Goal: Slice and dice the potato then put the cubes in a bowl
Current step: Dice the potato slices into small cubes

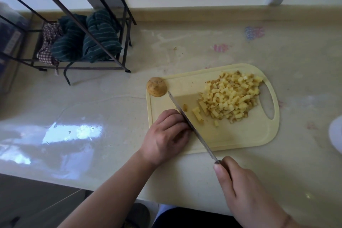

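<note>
Under our left hand [166, 135], curled against the knife [192, 127], whatever it pinned was hidden. Our right hand [246, 196] covered the handle. A white object [335, 137] beyond that grip was cut off by the frame's edge.

1. No text, label, brand or number is readable anywhere.
2. The worktop [203, 46] bears coloured printed marks [254, 32], pink and blue, too blurred to read as letters or signs.
</note>
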Action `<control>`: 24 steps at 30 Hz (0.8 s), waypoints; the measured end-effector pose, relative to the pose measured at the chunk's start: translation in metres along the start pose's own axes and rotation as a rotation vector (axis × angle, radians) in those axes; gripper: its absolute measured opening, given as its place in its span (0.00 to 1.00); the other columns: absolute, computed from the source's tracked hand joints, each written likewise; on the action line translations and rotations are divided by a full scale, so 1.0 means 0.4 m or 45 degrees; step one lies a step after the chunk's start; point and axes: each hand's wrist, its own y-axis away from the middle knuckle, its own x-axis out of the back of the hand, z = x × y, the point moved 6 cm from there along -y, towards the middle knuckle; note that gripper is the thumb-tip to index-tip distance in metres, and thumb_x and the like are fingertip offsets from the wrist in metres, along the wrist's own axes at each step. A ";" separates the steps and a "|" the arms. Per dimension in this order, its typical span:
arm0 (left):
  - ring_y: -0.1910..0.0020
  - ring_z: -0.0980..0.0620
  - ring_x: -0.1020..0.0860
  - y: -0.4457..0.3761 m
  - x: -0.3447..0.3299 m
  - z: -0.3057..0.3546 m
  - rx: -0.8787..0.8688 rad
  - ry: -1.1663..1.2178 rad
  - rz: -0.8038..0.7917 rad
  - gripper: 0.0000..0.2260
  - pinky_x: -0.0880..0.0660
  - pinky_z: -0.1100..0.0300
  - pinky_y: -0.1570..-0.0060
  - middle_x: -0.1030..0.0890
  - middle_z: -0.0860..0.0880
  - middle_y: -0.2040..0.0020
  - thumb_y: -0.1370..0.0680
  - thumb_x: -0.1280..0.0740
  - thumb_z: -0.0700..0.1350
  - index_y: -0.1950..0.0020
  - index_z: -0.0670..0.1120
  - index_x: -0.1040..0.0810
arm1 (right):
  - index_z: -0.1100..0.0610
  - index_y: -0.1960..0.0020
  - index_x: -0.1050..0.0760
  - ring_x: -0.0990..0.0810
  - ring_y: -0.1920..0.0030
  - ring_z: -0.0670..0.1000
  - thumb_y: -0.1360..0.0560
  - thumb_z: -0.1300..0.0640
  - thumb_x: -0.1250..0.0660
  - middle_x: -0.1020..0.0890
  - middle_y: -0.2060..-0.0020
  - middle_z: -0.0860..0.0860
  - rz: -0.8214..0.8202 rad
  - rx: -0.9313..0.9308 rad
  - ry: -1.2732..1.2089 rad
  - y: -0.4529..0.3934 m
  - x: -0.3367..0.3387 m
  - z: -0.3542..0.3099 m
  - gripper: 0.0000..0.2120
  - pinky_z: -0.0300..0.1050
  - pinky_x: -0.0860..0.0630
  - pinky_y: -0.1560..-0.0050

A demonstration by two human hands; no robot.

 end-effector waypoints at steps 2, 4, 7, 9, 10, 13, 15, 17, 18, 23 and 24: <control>0.48 0.41 0.19 0.000 0.000 0.001 0.002 0.003 -0.008 0.03 0.22 0.54 0.43 0.16 0.42 0.51 0.25 0.25 0.36 0.53 0.36 0.15 | 0.47 0.63 0.39 0.27 0.69 0.43 0.32 0.25 0.66 0.24 0.66 0.35 0.017 0.013 0.016 -0.007 -0.004 -0.002 0.30 0.38 0.34 0.70; 0.48 0.41 0.19 0.000 0.002 -0.001 0.003 -0.001 -0.007 0.03 0.22 0.54 0.43 0.16 0.42 0.51 0.25 0.25 0.36 0.53 0.36 0.15 | 0.46 0.63 0.40 0.28 0.70 0.43 0.32 0.26 0.65 0.24 0.71 0.45 0.035 0.035 0.023 -0.011 -0.006 -0.011 0.27 0.39 0.35 0.70; 0.48 0.41 0.19 0.000 0.001 -0.003 0.004 0.001 -0.008 0.03 0.22 0.54 0.43 0.16 0.42 0.51 0.25 0.25 0.36 0.53 0.36 0.15 | 0.46 0.63 0.40 0.30 0.71 0.46 0.31 0.30 0.63 0.29 0.74 0.48 0.072 0.076 0.007 -0.040 -0.008 -0.031 0.24 0.42 0.40 0.67; 0.48 0.41 0.19 -0.002 0.000 0.001 0.007 -0.010 -0.018 0.03 0.22 0.54 0.44 0.16 0.43 0.51 0.25 0.25 0.37 0.53 0.37 0.15 | 0.47 0.62 0.38 0.28 0.69 0.48 0.31 0.30 0.63 0.27 0.72 0.49 0.096 0.077 0.006 -0.057 -0.009 -0.037 0.25 0.44 0.38 0.66; 0.48 0.41 0.19 -0.002 0.000 0.003 0.002 -0.025 -0.021 0.03 0.22 0.53 0.44 0.16 0.43 0.51 0.25 0.24 0.37 0.54 0.37 0.15 | 0.48 0.62 0.37 0.27 0.68 0.49 0.31 0.30 0.62 0.27 0.72 0.49 0.105 0.075 0.001 -0.059 -0.007 -0.036 0.25 0.44 0.37 0.67; 0.50 0.41 0.20 0.004 0.003 0.010 -0.036 -0.095 -0.021 0.03 0.22 0.51 0.47 0.16 0.45 0.51 0.26 0.24 0.38 0.54 0.39 0.15 | 0.49 0.64 0.35 0.25 0.68 0.48 0.26 0.32 0.57 0.26 0.74 0.50 0.144 0.044 -0.094 -0.043 0.019 -0.010 0.25 0.40 0.33 0.69; 0.50 0.41 0.20 0.010 0.014 0.010 -0.033 -0.194 -0.009 0.03 0.23 0.50 0.48 0.16 0.48 0.50 0.25 0.23 0.41 0.53 0.43 0.14 | 0.49 0.65 0.34 0.24 0.68 0.46 0.27 0.34 0.54 0.24 0.75 0.51 0.157 0.013 -0.143 -0.033 0.046 0.004 0.22 0.41 0.32 0.68; 0.50 0.41 0.20 0.017 0.023 0.010 -0.032 -0.248 -0.008 0.03 0.23 0.51 0.49 0.16 0.50 0.49 0.23 0.24 0.43 0.52 0.45 0.13 | 0.49 0.66 0.33 0.25 0.71 0.47 0.27 0.34 0.53 0.23 0.73 0.50 0.167 -0.010 -0.184 -0.025 0.064 0.015 0.22 0.42 0.32 0.68; 0.51 0.41 0.20 0.019 0.023 0.010 -0.038 -0.231 -0.016 0.03 0.23 0.51 0.49 0.15 0.49 0.49 0.23 0.24 0.43 0.52 0.45 0.13 | 0.48 0.66 0.33 0.25 0.72 0.47 0.26 0.33 0.53 0.22 0.72 0.49 0.169 -0.014 -0.196 -0.022 0.069 0.020 0.23 0.42 0.32 0.69; 0.52 0.42 0.19 0.018 0.017 0.006 -0.034 -0.119 -0.041 0.03 0.22 0.52 0.48 0.16 0.46 0.50 0.24 0.22 0.39 0.53 0.40 0.14 | 0.49 0.65 0.32 0.28 0.74 0.48 0.30 0.29 0.54 0.25 0.73 0.50 0.202 -0.047 -0.232 -0.014 0.066 0.036 0.26 0.45 0.32 0.69; 0.52 0.42 0.19 0.014 0.015 0.004 -0.027 -0.105 -0.041 0.03 0.22 0.53 0.48 0.16 0.45 0.51 0.25 0.22 0.38 0.53 0.40 0.14 | 0.49 0.65 0.32 0.28 0.74 0.48 0.30 0.29 0.54 0.25 0.73 0.51 0.207 -0.052 -0.239 -0.013 0.064 0.036 0.25 0.45 0.31 0.69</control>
